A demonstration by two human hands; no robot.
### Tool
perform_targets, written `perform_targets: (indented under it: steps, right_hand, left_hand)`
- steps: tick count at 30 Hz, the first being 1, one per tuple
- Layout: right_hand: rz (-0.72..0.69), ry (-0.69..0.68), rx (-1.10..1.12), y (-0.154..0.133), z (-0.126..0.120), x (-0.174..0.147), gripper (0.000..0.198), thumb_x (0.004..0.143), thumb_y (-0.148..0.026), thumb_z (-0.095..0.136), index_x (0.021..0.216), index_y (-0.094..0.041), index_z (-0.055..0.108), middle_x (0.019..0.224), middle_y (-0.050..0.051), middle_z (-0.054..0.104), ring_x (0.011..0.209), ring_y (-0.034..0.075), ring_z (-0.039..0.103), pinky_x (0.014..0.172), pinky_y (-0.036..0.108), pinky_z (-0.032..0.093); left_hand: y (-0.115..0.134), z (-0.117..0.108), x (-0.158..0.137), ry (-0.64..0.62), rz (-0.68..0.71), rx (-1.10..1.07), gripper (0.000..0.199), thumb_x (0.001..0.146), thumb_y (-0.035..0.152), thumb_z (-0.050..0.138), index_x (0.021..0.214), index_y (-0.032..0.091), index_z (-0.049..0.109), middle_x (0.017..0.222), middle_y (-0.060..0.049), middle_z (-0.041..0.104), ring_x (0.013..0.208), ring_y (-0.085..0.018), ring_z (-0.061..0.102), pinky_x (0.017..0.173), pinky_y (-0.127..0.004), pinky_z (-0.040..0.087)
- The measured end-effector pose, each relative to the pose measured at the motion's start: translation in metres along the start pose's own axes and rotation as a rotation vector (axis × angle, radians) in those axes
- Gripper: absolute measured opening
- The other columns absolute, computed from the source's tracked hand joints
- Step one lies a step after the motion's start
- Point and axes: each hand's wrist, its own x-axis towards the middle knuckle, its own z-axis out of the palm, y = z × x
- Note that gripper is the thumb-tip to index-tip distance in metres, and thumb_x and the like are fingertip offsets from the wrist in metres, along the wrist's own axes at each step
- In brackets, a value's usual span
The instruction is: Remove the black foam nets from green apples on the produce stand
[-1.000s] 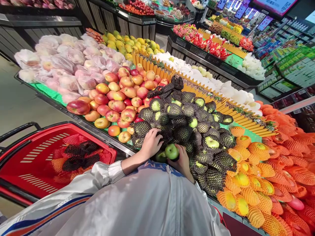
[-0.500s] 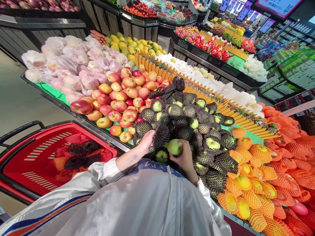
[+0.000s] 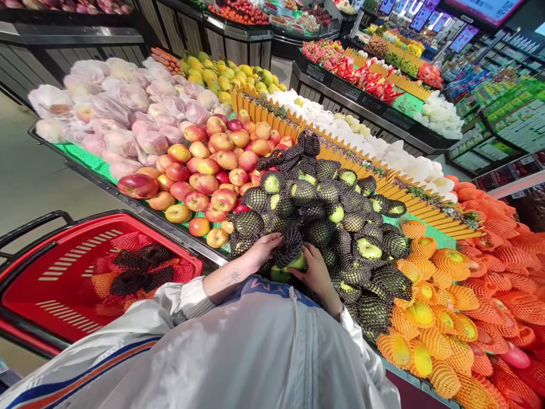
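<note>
- The fingers of the left hand are pinching the black foam net, closed on its upper edge and holding it over the green apple.
- The right hand is cupping that green apple from the right, its fingers curled around the fruit and touching the net's lower edge.
- The green apple is sitting between the two hands, at the near edge of the pile of netted green apples, with only its lower half showing below the net.
- A second bare green apple is lying just below and left of the held one, partly hidden by the left wrist.
- Both forearms are coming out of pale jacket sleeves, which are filling the bottom of the view.
- Left of the green apple pile, red and yellow apples are lying loose on the worktop over a green mat.
- Right of the pile, fruit in orange foam nets is spreading to the edge of the view.
- Well left of the pile, a red shopping basket is holding fruit in orange and black nets.
- Behind the pile, a yellow picket divider is running across the stand.
</note>
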Motion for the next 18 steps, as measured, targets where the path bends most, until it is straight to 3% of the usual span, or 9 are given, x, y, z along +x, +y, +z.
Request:
perform_targets:
  steps: [4, 8, 12, 15, 18]
  right_hand:
    - [0.008, 0.134, 0.207, -0.005, 0.002, -0.006, 0.057, 0.076, -0.035, 0.078, 0.127, -0.018, 0.062, 0.137, 0.017, 0.057, 0.130, 0.033, 0.051, 0.113, 0.053, 0.040]
    - [0.166, 0.331, 0.700, -0.013, 0.009, -0.014, 0.036, 0.091, -0.040, 0.060, 0.122, -0.023, 0.064, 0.131, 0.011, 0.064, 0.123, 0.026, 0.058, 0.109, 0.048, 0.045]
    - [0.347, 0.281, 1.191, -0.019, 0.015, -0.017, 0.042, 0.090, -0.058, 0.054, 0.112, -0.024, 0.066, 0.119, 0.008, 0.069, 0.108, 0.025, 0.065, 0.088, 0.041, 0.057]
    - [0.374, 0.249, 1.278, -0.022, 0.013, -0.017, 0.033, 0.079, -0.054, 0.071, 0.093, -0.025, 0.066, 0.099, 0.004, 0.072, 0.090, 0.022, 0.068, 0.079, 0.037, 0.058]
    - [0.408, 0.255, 1.338, -0.025, 0.006, -0.018, 0.035, 0.084, -0.058, 0.065, 0.098, -0.026, 0.066, 0.106, 0.005, 0.073, 0.095, 0.024, 0.069, 0.082, 0.041, 0.058]
  left_hand:
    - [-0.003, 0.007, -0.001, -0.118, -0.039, -0.026, 0.038, 0.065, 0.046, 0.086, 0.082, 0.017, 0.069, 0.074, 0.001, 0.068, 0.068, -0.013, 0.060, 0.063, -0.023, 0.046]
    - [-0.004, 0.011, -0.002, -0.141, -0.026, -0.042, 0.035, 0.068, 0.045, 0.084, 0.081, 0.017, 0.068, 0.074, 0.000, 0.068, 0.070, -0.014, 0.061, 0.066, -0.025, 0.047]
    - [-0.004, 0.014, -0.003, -0.168, -0.013, -0.070, 0.035, 0.068, 0.044, 0.085, 0.085, 0.018, 0.070, 0.078, 0.000, 0.070, 0.073, -0.014, 0.062, 0.070, -0.026, 0.048]
    - [-0.005, 0.014, -0.003, -0.169, -0.054, -0.092, 0.031, 0.064, 0.038, 0.086, 0.081, 0.017, 0.071, 0.077, 0.000, 0.072, 0.071, -0.016, 0.063, 0.070, -0.027, 0.049]
    - [-0.005, 0.009, 0.000, -0.146, -0.122, -0.131, 0.025, 0.066, 0.040, 0.078, 0.075, 0.017, 0.070, 0.075, -0.004, 0.075, 0.074, -0.022, 0.068, 0.070, -0.033, 0.053]
